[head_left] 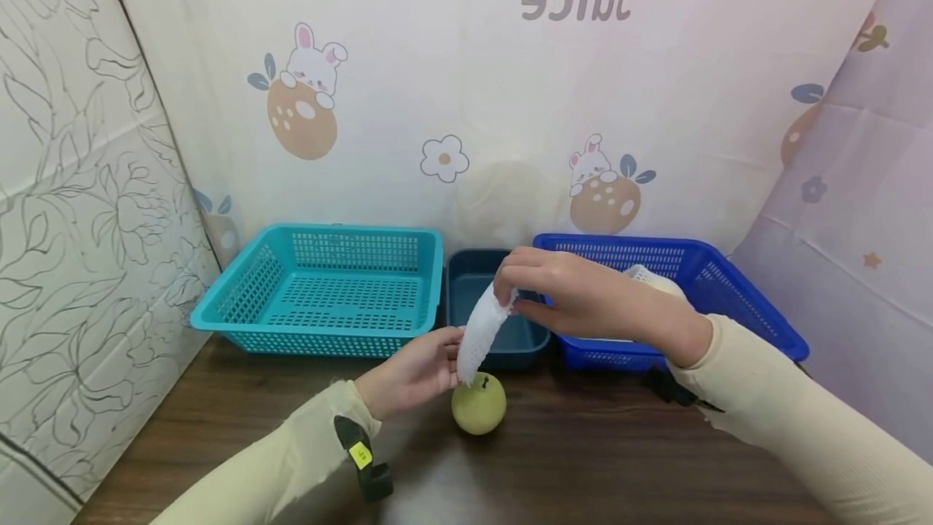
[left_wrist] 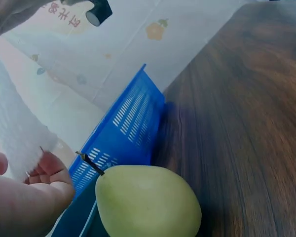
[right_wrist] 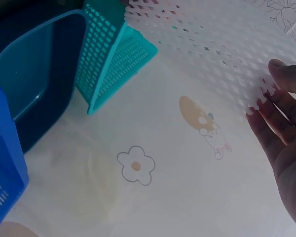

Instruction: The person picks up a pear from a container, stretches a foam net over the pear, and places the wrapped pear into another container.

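Note:
A white foam fruit net [head_left: 481, 335] hangs slanted between both hands, above the table. My right hand [head_left: 564, 286] pinches its upper end between thumb and fingers; the right wrist view shows the net's diamond mesh [right_wrist: 212, 49] spread out from those fingertips. At the lower end, my left hand [head_left: 419, 371] holds the net's edge with curled fingers, as the left wrist view also shows. Just below that end, a yellow-green pear [head_left: 479, 405] with a dark stem stands on the wooden table, touched by neither hand. Up close, the pear [left_wrist: 148, 202] sits beside the left hand.
A turquoise perforated basket [head_left: 317, 339] stands at the back left. Between it and a blue perforated basket [head_left: 758, 318] on the right is a dark teal bin [head_left: 455, 266]. White netting and a pale item [head_left: 656, 280] lie in the blue basket. A printed curtain hangs behind.

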Tool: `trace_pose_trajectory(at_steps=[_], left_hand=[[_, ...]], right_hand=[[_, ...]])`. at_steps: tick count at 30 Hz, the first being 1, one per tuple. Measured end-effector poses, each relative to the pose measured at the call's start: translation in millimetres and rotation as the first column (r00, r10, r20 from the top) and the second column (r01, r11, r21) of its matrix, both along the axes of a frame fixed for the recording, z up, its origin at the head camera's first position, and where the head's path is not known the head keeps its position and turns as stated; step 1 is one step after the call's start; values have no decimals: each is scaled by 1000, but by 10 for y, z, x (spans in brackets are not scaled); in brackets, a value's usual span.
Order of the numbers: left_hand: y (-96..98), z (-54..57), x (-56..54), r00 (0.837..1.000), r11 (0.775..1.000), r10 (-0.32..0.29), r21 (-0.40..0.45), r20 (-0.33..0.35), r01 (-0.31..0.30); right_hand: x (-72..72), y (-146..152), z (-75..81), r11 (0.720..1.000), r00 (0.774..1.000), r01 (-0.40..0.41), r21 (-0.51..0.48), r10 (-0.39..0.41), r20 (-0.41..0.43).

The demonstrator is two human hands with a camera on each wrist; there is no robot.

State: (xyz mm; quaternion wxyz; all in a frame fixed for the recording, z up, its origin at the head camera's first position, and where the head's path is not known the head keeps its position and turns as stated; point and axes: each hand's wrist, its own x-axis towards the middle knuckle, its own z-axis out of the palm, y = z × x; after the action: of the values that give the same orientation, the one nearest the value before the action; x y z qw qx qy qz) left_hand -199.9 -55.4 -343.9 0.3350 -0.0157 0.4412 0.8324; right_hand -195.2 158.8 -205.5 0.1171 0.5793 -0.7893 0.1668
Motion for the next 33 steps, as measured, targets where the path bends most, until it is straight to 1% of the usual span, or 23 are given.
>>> trace_pose_trajectory(at_steps=[2,4,9,11,14,16,18,20,22,23,24,25,26,28,29,31,33], left_hand=[[16,12,0,999,999,20,44,28,-21],[38,23,1,998,997,31,67,47,-34],[87,15,3,996,996,46,79,70,-51],[96,6,3,995,994,56,91,78,-63],[102,13,1,992,989,84,116,93,-95],[102,28,0,989,984,103,135,103,-117],[101,51,-1,987,978,119,156,112,-136],[99,75,-4,984,973,131,174,119,-150],[97,95,-8,984,971,136,184,118,-156],[97,103,-11,985,971,130,187,112,-150],[97,110,-13,986,971,126,189,105,-144],[97,115,-17,987,972,122,190,100,-139],[96,120,-16,988,972,117,192,97,-134],[99,127,-15,991,973,105,198,87,-121],[101,126,-14,992,973,99,201,82,-114],[107,129,-9,992,972,96,208,85,-112],[116,129,-6,993,970,82,221,83,-99]], right_hand=[[-4,-3,-21,1000,1000,5,5,-5,13],[-8,-5,-46,1000,1000,9,7,-9,25],[-30,-2,-119,1000,1000,10,-18,-9,23],[-33,4,-143,999,1000,23,-48,-22,11],[-34,28,-170,989,997,72,-126,-74,-11],[-38,55,-192,973,992,122,-194,-128,-14],[-53,93,-232,947,981,188,-262,-192,12],[-68,131,-293,911,964,265,-315,-254,77],[-81,160,-376,874,936,344,-342,-293,193],[-86,170,-428,858,916,382,-344,-303,263],[-83,175,-480,843,889,419,-338,-305,342],[-78,174,-535,834,857,448,-323,-297,422],[-72,167,-595,826,819,470,-312,-277,502],[-47,137,-708,814,728,512,-273,-243,641],[-27,116,-755,809,671,533,-249,-225,706],[11,64,-835,798,544,568,-202,-180,819],[38,9,-898,785,405,601,-147,-141,903]])
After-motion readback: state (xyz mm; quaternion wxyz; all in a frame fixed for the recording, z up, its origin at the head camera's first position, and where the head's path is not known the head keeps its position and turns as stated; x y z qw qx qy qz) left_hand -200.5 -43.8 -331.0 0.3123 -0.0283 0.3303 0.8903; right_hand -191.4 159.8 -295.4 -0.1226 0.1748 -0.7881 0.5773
